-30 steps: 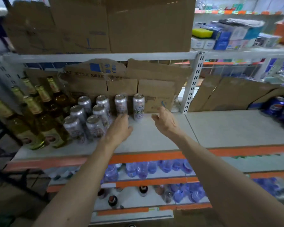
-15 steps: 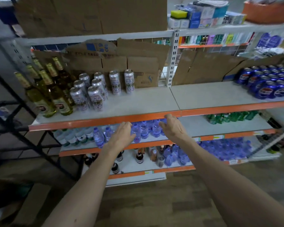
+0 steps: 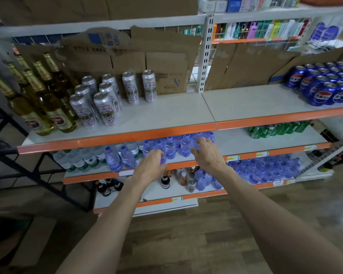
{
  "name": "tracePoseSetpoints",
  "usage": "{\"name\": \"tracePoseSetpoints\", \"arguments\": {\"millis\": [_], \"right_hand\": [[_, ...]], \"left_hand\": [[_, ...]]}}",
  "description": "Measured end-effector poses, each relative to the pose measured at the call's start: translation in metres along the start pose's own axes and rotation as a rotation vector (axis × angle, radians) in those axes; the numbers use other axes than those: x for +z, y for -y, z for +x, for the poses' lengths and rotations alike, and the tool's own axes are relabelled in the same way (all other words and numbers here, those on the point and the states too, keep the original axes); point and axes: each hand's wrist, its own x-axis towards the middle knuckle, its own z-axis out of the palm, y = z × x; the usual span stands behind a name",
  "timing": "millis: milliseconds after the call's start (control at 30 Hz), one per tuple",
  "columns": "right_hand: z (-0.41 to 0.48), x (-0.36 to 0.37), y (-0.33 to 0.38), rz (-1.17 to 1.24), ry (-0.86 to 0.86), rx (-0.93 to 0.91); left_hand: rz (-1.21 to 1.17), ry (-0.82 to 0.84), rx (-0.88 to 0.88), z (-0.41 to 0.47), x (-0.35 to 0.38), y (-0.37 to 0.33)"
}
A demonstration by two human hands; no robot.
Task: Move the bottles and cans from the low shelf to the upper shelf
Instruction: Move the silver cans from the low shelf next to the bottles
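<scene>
Down they come, both hands off the cans up top and now level with the second shelf, arms stretched out over the wooden floor (image 3: 186, 244). Left hand (image 3: 151, 165) is palm down, fingers (image 3: 159, 155) loosely curved and holding nothing, right in front of the blue-tinted water bottles (image 3: 169, 149). Right hand (image 3: 207, 157) sits just beside it, fingers (image 3: 203, 141) spread and relaxed, tips up by the bottle caps; touching or just short, cannot tell. Nothing gripped on either side!

Below the wrists, the bottom shelf shows dark bottles (image 3: 165, 181) and a small can (image 3: 191, 184). The water bottles stand packed upright on the low shelf (image 3: 238, 140), see-through with pale blue caps, green-labelled bottles (image 3: 81, 159) to their left. The orange lip of the upper shelf (image 3: 166, 113) overhangs the back rows. Up there: gold-necked bottles (image 3: 42, 99) far left, tall silver cans (image 3: 105, 109) beside them, blue cans (image 3: 325, 86) far right, flattened cardboard (image 3: 166, 62) propped behind
</scene>
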Motion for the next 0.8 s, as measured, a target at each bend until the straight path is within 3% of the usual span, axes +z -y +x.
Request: {"name": "tracePoseSetpoints", "arguments": {"millis": [200,500,667,800], "right_hand": [[0.046,0.066,-0.038,-0.072,0.043,0.045],[0.129,0.356,-0.240,0.005,-0.020,0.102],[0.168,0.515,-0.349,0.013,-0.116,0.091],[0.186,0.599,-0.409,0.022,-0.201,0.074]], "left_hand": [[-0.057,0.068,0.089,0.063,0.065,0.016],[-0.135,0.084,0.148,0.202,0.365,0.138],[-0.123,0.004,0.121,0.267,0.521,0.219],[-0.135,-0.106,0.142,0.308,0.607,0.257]]}}
